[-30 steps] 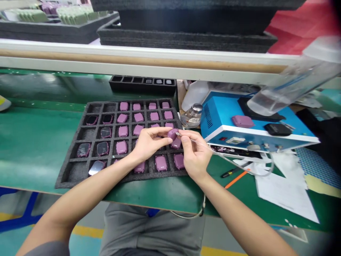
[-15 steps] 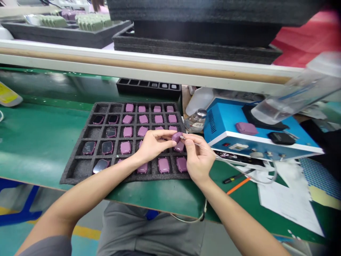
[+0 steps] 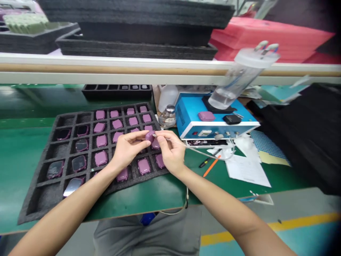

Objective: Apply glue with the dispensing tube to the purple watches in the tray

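Note:
My left hand (image 3: 130, 147) is closed in a pinch around a purple watch case (image 3: 150, 136), held tilted above the foam tray. Close to it, my right hand (image 3: 172, 151) grips the end of a thin clear tube (image 3: 194, 150), its tip at the case; whether it touches I cannot tell. From my fingers the tube loops over to the front of a blue control box (image 3: 218, 133). Beneath both hands lies a dark grey foam tray (image 3: 55, 151) with purple watch cases (image 3: 101, 158) and several dark-screened watches (image 3: 79, 163) in its compartments. My forearms hide part of it.
On the blue box stand a clear cylinder (image 3: 229, 89), another purple case (image 3: 206, 116) and a black block (image 3: 231, 119). A glass jar (image 3: 167, 117), pens (image 3: 211, 166) and papers (image 3: 247, 169) lie around it. A shelf rail (image 3: 119, 73) crosses behind.
My view has turned to the right, so the bench and tray appear further left. Both hands keep their hold on the watch case and the tube, close together.

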`<state>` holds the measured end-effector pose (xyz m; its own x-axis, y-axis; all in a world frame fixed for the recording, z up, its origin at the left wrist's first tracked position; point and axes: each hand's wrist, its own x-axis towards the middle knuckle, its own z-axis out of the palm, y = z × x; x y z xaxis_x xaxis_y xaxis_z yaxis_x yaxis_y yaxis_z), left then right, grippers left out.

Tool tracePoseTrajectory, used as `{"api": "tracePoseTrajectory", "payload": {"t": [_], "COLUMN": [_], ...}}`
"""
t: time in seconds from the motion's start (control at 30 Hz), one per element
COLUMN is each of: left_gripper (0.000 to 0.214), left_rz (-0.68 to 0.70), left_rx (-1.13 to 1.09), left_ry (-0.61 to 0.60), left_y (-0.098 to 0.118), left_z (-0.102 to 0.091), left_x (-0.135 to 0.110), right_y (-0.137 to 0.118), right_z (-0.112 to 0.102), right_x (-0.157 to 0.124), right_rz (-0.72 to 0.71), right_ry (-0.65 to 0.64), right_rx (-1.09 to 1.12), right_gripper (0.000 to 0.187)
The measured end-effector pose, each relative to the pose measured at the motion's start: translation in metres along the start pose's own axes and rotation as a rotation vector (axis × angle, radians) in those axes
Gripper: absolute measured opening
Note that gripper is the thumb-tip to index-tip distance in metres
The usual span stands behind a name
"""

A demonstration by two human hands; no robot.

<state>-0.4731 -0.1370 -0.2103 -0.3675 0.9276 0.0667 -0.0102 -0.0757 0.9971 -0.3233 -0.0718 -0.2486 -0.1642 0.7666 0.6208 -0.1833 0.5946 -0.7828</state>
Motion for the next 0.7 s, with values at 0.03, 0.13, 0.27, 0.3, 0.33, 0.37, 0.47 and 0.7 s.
{"api": "tracePoseTrajectory", "payload": {"t": [0.03,0.13,0.27,0.3,0.33,0.37,0.47,0.7], "left_gripper": [0.049,0.050,0.050,0.050,0.050,0.051,0.052,0.051], "left_rz": [-0.005,-0.004,-0.001,-0.004,-0.006,-0.007,-0.006,0.012], "left_rx": [0.005,0.024,0.044,0.046,0.047,0.049,0.049,0.039], "left_ry": [0.014,0.046,0.055,0.057,0.059,0.061,0.069,0.056], "left_y": [0.0005,0.0012,0.0018,0.0021,0.0026,0.0030,0.0038,0.0018], "left_z": [0.0002,0.0003,0.0000,0.0002,0.0005,0.0009,0.0022,0.0012], "left_x": [0.0006,0.0021,0.0029,0.0030,0.0032,0.0033,0.0037,0.0039], "right_y": [-0.0003,-0.0014,-0.0020,-0.0019,-0.0017,-0.0015,-0.0009,-0.0013], "right_z": [0.0003,0.0011,0.0014,0.0013,0.0012,0.0011,0.0010,0.0011], "right_x": [0.0009,0.0026,0.0036,0.0037,0.0039,0.0040,0.0041,0.0048], "right_rz": [0.000,0.010,0.014,0.011,0.009,0.006,-0.003,0.007], "right_ry": [0.003,0.009,0.009,0.009,0.007,0.007,0.004,0.008], "right_rx": [0.004,-0.003,-0.008,-0.001,0.010,0.023,0.055,0.004], "right_gripper": [0.014,0.015,0.015,0.014,0.013,0.012,0.010,0.015]}}
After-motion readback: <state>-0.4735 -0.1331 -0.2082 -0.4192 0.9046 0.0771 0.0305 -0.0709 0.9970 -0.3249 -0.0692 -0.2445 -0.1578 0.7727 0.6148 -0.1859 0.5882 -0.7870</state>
